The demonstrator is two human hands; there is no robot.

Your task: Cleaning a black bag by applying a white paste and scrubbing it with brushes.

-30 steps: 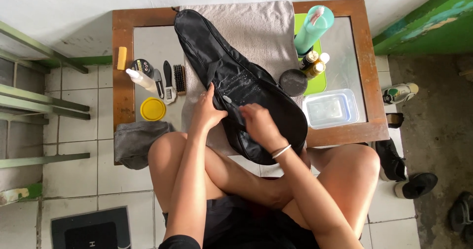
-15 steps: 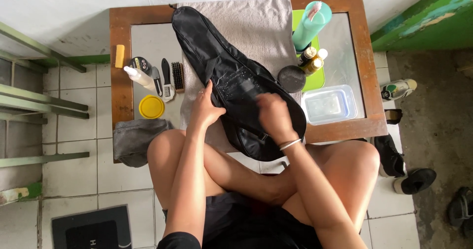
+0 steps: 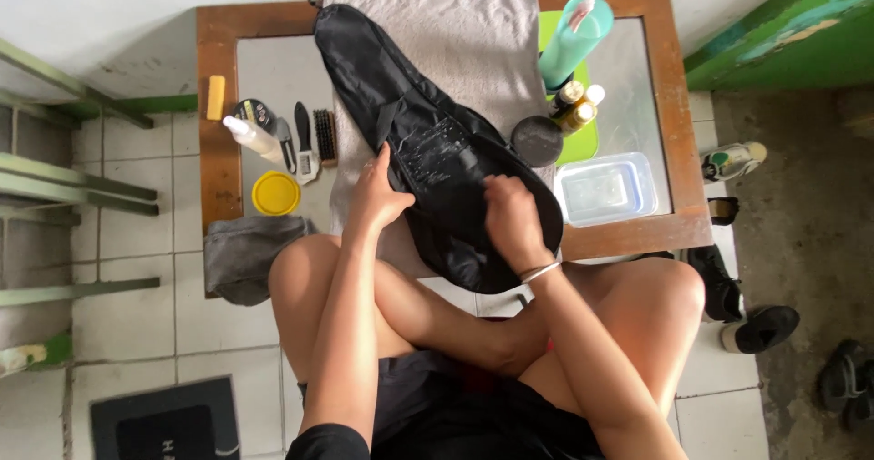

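A long black fabric bag [image 3: 428, 141] lies slantwise on a grey towel [image 3: 455, 41] spread over a low wooden table [image 3: 217, 151]. My left hand [image 3: 375, 196] presses on the bag's left edge near its wide end. Its fingers grip the fabric there. My right hand [image 3: 512, 219], with a metal bangle at the wrist, rests on top of the bag's wide end, fingers curled down onto the fabric. I sit cross-legged on the tiled floor with my knees under the table's front edge.
Left of the towel lie a yellow lid [image 3: 276, 193], a white bottle [image 3: 250, 137], brushes [image 3: 324, 137] and a yellow block [image 3: 215, 97]. To the right stand a teal bottle [image 3: 574, 41], small bottles [image 3: 576, 110], a dark round tin [image 3: 536, 141] and a clear plastic box [image 3: 607, 190]. Shoes [image 3: 760, 328] lie at right.
My right hand has slid along the bag's wide end toward the right. The left hand holds its place on the bag's left edge.
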